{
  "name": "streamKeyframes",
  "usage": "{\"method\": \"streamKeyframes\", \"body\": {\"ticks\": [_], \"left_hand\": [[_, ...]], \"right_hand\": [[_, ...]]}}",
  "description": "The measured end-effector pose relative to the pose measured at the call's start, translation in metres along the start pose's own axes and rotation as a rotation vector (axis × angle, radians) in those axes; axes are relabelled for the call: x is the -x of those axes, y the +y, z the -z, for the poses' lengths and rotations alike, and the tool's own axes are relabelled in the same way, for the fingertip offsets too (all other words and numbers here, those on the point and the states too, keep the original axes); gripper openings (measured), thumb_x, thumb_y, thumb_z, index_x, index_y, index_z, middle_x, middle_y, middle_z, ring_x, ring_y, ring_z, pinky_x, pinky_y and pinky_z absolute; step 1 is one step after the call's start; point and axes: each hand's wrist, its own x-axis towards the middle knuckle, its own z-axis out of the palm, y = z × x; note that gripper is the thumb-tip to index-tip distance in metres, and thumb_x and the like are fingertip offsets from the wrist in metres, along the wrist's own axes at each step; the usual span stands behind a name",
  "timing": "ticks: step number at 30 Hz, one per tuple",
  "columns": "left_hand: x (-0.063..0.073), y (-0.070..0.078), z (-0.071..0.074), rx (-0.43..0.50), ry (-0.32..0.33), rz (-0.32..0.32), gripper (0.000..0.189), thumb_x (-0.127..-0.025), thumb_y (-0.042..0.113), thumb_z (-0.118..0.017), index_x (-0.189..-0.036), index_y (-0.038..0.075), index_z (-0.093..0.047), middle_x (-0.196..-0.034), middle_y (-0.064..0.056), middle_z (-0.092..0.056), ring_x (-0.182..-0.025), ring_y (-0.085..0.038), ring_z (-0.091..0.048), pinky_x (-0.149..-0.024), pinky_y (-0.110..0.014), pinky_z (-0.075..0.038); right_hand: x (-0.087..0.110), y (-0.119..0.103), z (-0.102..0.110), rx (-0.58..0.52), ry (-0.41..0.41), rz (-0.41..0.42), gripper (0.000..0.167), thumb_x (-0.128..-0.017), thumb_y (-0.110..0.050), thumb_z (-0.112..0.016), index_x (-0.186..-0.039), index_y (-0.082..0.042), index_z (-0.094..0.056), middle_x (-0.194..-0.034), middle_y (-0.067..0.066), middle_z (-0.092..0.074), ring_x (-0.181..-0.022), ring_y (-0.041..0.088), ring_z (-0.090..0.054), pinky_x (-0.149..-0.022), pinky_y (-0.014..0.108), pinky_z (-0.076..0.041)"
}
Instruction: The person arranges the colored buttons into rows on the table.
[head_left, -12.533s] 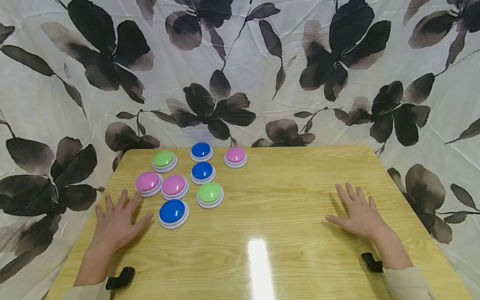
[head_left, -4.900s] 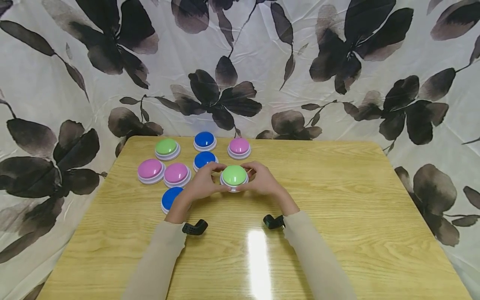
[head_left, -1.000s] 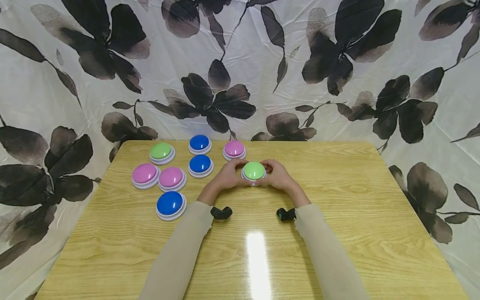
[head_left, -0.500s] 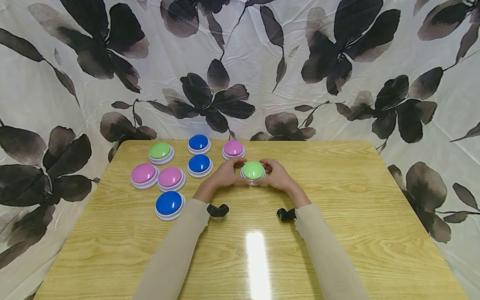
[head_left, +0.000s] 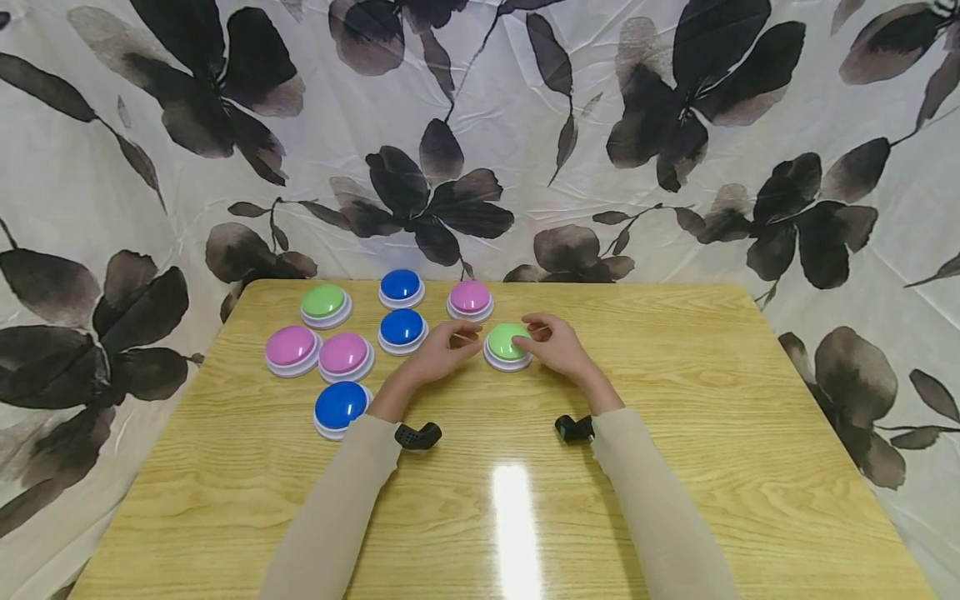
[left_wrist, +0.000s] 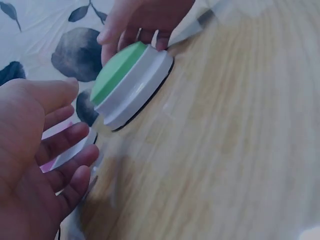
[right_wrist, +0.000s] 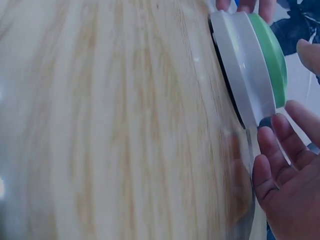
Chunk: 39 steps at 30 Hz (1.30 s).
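Observation:
A push button with a green dome and white base [head_left: 504,342] sits on the wooden table, right of the other buttons. My left hand [head_left: 441,352] is just left of it, apart from it, fingers loosely bent and holding nothing. On the other side is my right hand [head_left: 558,346], its thumb over the dome's right edge in the head view. The right wrist view shows that hand's relaxed fingers [right_wrist: 270,145] beside the white base, not gripping it; whether a fingertip touches it I cannot tell. Behind the left hand, a pink button [head_left: 469,298] stands near the back edge.
Left of the hands stand a green button [head_left: 324,302], blue buttons [head_left: 400,286] and pink buttons [head_left: 345,355]. The nearest blue button [head_left: 341,406] is partly covered by the left sleeve. A floral cloth [head_left: 570,150] hangs behind the table [head_left: 675,500].
The green button was carried rightward from beside the blue buttons by both hands. Since half a second ago, the left hand has let go and moved left, and the right hand has loosened.

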Motion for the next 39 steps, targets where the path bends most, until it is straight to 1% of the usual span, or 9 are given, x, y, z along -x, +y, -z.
{"method": "streamKeyframes", "body": {"ticks": [4,7,13,17,22,25,29,35,39], "left_hand": [[0.011,0.001,0.001,-0.008,0.007,0.022,0.036,-0.097,0.02,-0.061,-0.129,0.003,-0.058,-0.119,-0.008,-0.062,-0.106,-0.023,-0.059,-0.091,-0.037,-0.049],[0.02,0.003,0.001,-0.025,0.019,0.022,0.033,-0.097,0.017,-0.061,-0.126,0.002,-0.059,-0.113,-0.007,-0.064,-0.102,-0.022,-0.06,-0.089,-0.037,-0.05],[0.04,0.001,-0.004,-0.051,0.055,-0.022,0.026,-0.095,0.01,-0.063,-0.119,0.001,-0.063,-0.1,-0.004,-0.066,-0.092,-0.019,-0.062,-0.083,-0.033,-0.052],[0.053,0.001,-0.007,-0.063,0.046,-0.051,0.024,-0.094,0.01,-0.063,-0.117,0.001,-0.065,-0.096,-0.002,-0.065,-0.088,-0.016,-0.061,-0.08,-0.032,-0.052],[0.061,0.001,-0.008,-0.085,0.048,-0.046,0.023,-0.095,0.011,-0.063,-0.116,0.004,-0.066,-0.095,0.001,-0.065,-0.088,-0.015,-0.059,-0.079,-0.032,-0.051],[0.062,0.001,-0.007,-0.099,0.078,-0.029,0.023,-0.095,0.011,-0.063,-0.116,0.004,-0.066,-0.097,-0.001,-0.065,-0.089,-0.016,-0.06,-0.08,-0.032,-0.051],[0.056,0.003,-0.007,-0.1,0.123,0.004,0.025,-0.094,0.012,-0.064,-0.118,0.003,-0.066,-0.103,-0.005,-0.066,-0.091,-0.018,-0.061,-0.08,-0.033,-0.052],[0.037,0.005,-0.002,-0.082,0.179,0.029,0.03,-0.092,0.009,-0.066,-0.12,-0.003,-0.064,-0.113,-0.016,-0.066,-0.095,-0.024,-0.065,-0.082,-0.037,-0.054],[0.023,0.013,0.007,-0.113,0.19,0.057,0.034,-0.091,0.012,-0.068,-0.122,-0.003,-0.063,-0.118,-0.017,-0.064,-0.099,-0.026,-0.063,-0.085,-0.038,-0.053]], "right_hand": [[-0.004,-0.002,-0.003,-0.01,0.008,0.005,0.053,-0.089,-0.029,-0.072,-0.131,-0.001,-0.057,-0.116,0.012,-0.058,-0.106,0.027,-0.056,-0.092,0.041,-0.047],[-0.007,-0.004,-0.006,-0.006,0.015,0.0,0.053,-0.09,-0.029,-0.072,-0.131,0.0,-0.056,-0.116,0.012,-0.058,-0.106,0.027,-0.056,-0.093,0.04,-0.046],[-0.012,-0.009,-0.008,0.01,0.023,-0.007,0.052,-0.09,-0.027,-0.072,-0.131,0.0,-0.057,-0.116,0.013,-0.058,-0.107,0.028,-0.055,-0.093,0.04,-0.046],[-0.016,-0.013,-0.01,0.019,0.016,-0.006,0.053,-0.089,-0.028,-0.072,-0.131,0.0,-0.057,-0.118,0.015,-0.059,-0.107,0.029,-0.055,-0.094,0.041,-0.045],[-0.024,-0.011,-0.013,0.045,0.004,-0.019,0.053,-0.089,-0.031,-0.071,-0.131,-0.002,-0.057,-0.118,0.013,-0.059,-0.107,0.027,-0.054,-0.093,0.04,-0.046],[-0.03,-0.012,-0.014,0.052,-0.001,-0.02,0.053,-0.089,-0.032,-0.072,-0.13,-0.002,-0.058,-0.117,0.014,-0.059,-0.107,0.027,-0.054,-0.092,0.039,-0.046],[-0.037,-0.016,-0.014,0.041,-0.005,-0.027,0.052,-0.087,-0.03,-0.073,-0.128,-0.001,-0.058,-0.116,0.015,-0.059,-0.106,0.027,-0.056,-0.091,0.039,-0.047],[-0.048,-0.019,-0.014,0.048,-0.028,-0.037,0.053,-0.086,-0.027,-0.075,-0.128,-0.001,-0.058,-0.118,0.017,-0.059,-0.106,0.028,-0.057,-0.09,0.039,-0.049],[-0.055,-0.022,-0.016,0.047,-0.053,-0.039,0.052,-0.085,-0.026,-0.076,-0.128,-0.002,-0.059,-0.117,0.016,-0.059,-0.106,0.027,-0.058,-0.09,0.038,-0.049]]}}
